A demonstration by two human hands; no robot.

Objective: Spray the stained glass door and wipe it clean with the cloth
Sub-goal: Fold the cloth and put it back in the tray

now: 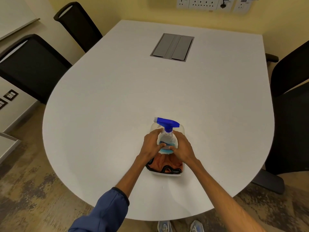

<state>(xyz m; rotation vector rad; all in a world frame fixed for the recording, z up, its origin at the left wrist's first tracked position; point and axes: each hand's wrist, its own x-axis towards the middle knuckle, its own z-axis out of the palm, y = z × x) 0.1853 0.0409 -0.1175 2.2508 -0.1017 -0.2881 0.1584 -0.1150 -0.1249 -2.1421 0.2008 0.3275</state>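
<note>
A clear spray bottle (167, 137) with a blue trigger head stands in a clear plastic tub (167, 174) on the white table (117, 106). An orange cloth (165, 162) with dark edging lies bunched in the tub's near end. My left hand (153, 144) grips the bottle's left side. My right hand (182, 146) grips its right side, and both thumbs press on the front label. No glass door is in view.
Black chairs stand at the table's left (33, 67) and far left (78, 25), and another at the right (291, 101). A grey cable hatch (172, 47) is set into the tabletop. Wall sockets (205, 4) line the far wall.
</note>
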